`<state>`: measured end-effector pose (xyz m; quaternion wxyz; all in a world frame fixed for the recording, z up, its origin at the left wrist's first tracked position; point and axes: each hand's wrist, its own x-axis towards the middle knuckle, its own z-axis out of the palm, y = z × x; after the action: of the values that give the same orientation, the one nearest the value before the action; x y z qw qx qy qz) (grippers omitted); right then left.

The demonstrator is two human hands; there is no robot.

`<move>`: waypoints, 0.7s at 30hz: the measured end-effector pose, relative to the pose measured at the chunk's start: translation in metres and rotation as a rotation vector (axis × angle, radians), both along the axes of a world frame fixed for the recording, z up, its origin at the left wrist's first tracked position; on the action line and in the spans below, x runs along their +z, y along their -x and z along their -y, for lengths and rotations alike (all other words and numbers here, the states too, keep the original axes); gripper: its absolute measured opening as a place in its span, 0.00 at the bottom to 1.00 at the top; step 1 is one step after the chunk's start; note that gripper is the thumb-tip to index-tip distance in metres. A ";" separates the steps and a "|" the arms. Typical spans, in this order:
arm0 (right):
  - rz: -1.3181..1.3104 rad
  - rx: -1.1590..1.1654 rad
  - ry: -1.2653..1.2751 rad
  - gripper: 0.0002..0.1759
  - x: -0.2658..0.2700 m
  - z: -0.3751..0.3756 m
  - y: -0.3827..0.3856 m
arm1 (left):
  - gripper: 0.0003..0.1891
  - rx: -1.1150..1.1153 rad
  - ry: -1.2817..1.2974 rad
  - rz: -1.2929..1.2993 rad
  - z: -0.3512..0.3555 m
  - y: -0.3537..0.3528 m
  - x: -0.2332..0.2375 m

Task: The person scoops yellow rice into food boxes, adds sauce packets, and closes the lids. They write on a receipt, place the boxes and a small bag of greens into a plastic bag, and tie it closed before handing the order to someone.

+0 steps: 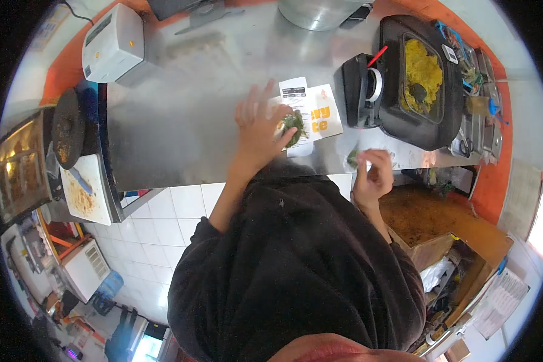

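Note:
My left hand (259,125) is over a white box (329,111) with orange lettering. Its thumb and index finger close around a small bundle of green leaves (294,128), seemingly in clear plastic, while the other fingers spread out. Under the bundle, a printed paper slip (294,92) lies across the box. My right hand (374,175) is to the right, at the counter's front edge, its thumb and fingertips pinched together. What they hold, if anything, I cannot make out. A blurred greenish patch (352,158) shows beside those fingertips. Beyond this hand stands a black tape dispenser (357,90) with a white roll.
The metal counter (181,114) carries a white printer (113,45) at back left and a large metal pot (320,13) at the back. On the right, a black container (398,72) has yellow contents under its window. A cutting board with a knife (81,181) lies at far left.

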<state>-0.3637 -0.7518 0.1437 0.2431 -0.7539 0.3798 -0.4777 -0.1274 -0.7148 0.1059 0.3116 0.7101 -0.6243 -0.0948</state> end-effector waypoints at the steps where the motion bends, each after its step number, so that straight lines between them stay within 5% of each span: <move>1: 0.054 -0.033 0.043 0.13 0.011 0.005 -0.016 | 0.14 -0.028 0.004 0.061 -0.001 0.001 -0.004; 3: -0.106 0.100 0.134 0.10 0.009 0.021 -0.045 | 0.17 -0.064 0.012 0.121 -0.007 0.002 -0.012; 5: -0.551 0.327 0.137 0.09 -0.017 0.036 -0.068 | 0.29 0.112 0.173 -0.215 -0.012 -0.002 -0.016; 6: -0.542 0.305 0.147 0.09 -0.022 0.033 -0.069 | 0.29 0.092 0.185 -0.205 -0.017 -0.004 -0.017; 8: -0.459 0.294 0.071 0.15 -0.025 0.037 -0.065 | 0.43 0.270 0.187 -0.789 -0.020 -0.005 -0.021; 9: -0.462 0.269 0.078 0.15 -0.018 0.042 -0.065 | 0.43 0.244 0.189 -0.793 -0.019 -0.003 -0.023; 11: -0.280 0.017 -0.102 0.26 -0.006 0.057 -0.065 | 0.51 0.229 -0.121 -1.249 -0.018 0.001 -0.030; 12: -0.276 -0.032 -0.283 0.38 -0.026 0.070 -0.059 | 0.54 0.240 -0.133 -1.029 -0.016 0.004 -0.055; 13: -0.262 -0.092 -0.284 0.38 -0.043 0.078 -0.055 | 0.54 0.181 -0.156 -1.019 -0.013 0.008 -0.051; 15: -0.259 0.106 -0.907 0.44 -0.071 0.088 -0.047 | 0.57 0.211 -0.043 -1.161 -0.012 0.015 -0.041; 17: -0.024 0.331 -1.155 0.44 -0.080 0.087 -0.045 | 0.54 0.185 0.004 -1.066 -0.013 0.011 -0.071; 19: 0.012 0.345 -1.183 0.40 -0.070 0.072 -0.042 | 0.45 0.128 -0.243 -1.313 -0.017 0.004 -0.062; 21: -0.003 0.285 -1.132 0.38 -0.070 0.046 -0.028 | 0.36 0.128 -0.289 -1.262 -0.025 0.003 -0.075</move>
<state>-0.3353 -0.7981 0.0738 0.6695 -0.5509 0.4711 -0.1622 -0.1302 -0.6900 0.0311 0.5247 0.5884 -0.2586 -0.5582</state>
